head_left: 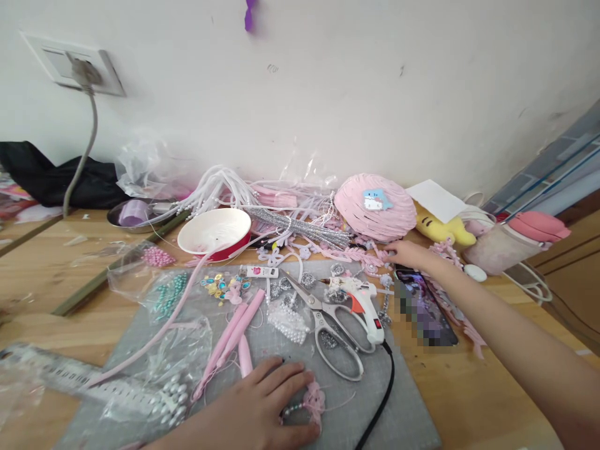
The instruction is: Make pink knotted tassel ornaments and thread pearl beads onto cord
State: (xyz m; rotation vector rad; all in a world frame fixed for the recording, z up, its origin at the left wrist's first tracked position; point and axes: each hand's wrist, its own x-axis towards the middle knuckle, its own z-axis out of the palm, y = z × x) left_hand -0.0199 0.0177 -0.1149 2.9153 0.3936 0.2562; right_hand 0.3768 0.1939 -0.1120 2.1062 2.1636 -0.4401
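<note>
My left hand (pixel 262 403) rests on the grey mat (pixel 398 400) at the bottom centre, fingers apart and curved around a small pink flower piece (pixel 314 401) with a short string of beads. It touches the piece's edge. My right hand (pixel 407 255) reaches to the back right, at the end of the pink braided trim (pixel 360 255); its fingertips are too small to tell what they hold. Between the hands lie silver scissors (pixel 323 312) and a white glue gun (pixel 368 309). Pink tassels (pixel 237 334) lie beyond my left hand.
A red and white bowl (pixel 215 232), silver stems (pixel 300 226) and a pink yarn ball (pixel 375 209) stand along the back. A phone (pixel 426 306) lies under my right forearm's left side. A metal ruler (pixel 70 375) and bagged beads (pixel 169 400) lie at left.
</note>
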